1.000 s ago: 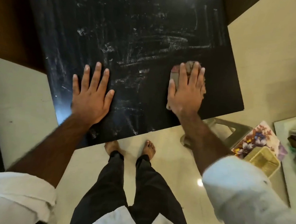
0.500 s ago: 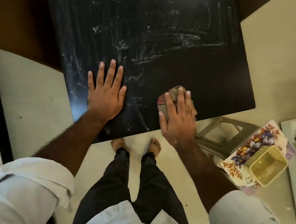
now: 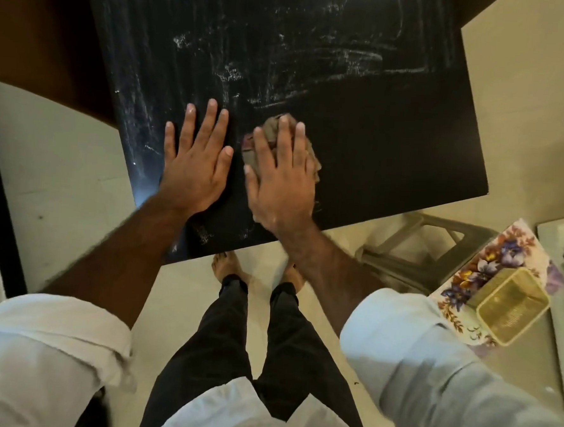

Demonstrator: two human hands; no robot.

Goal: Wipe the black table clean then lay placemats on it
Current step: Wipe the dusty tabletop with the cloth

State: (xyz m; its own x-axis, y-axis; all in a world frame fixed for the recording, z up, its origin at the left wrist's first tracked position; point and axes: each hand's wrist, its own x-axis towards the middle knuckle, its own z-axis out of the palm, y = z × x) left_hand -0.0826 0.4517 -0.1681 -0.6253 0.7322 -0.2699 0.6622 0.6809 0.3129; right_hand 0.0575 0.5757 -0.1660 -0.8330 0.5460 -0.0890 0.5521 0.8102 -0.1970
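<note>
Pale tiled floor [image 3: 62, 167] surrounds the black table [image 3: 376, 153], whose near edge and right corner stand clear, with open dark surface right of the hands. White smears cover the far and left parts. Left hand [image 3: 196, 162] lies flat, fingers spread, palm down, holding nothing. Right hand [image 3: 281, 180] just beside it, pressed flat on a crumpled greyish cloth [image 3: 278, 137], fingers splayed over it. Floral placemats [image 3: 502, 259], possibly stacked, sit off-table at right under a tan basket [image 3: 512, 305], near a plastic stool [image 3: 420, 248].
</note>
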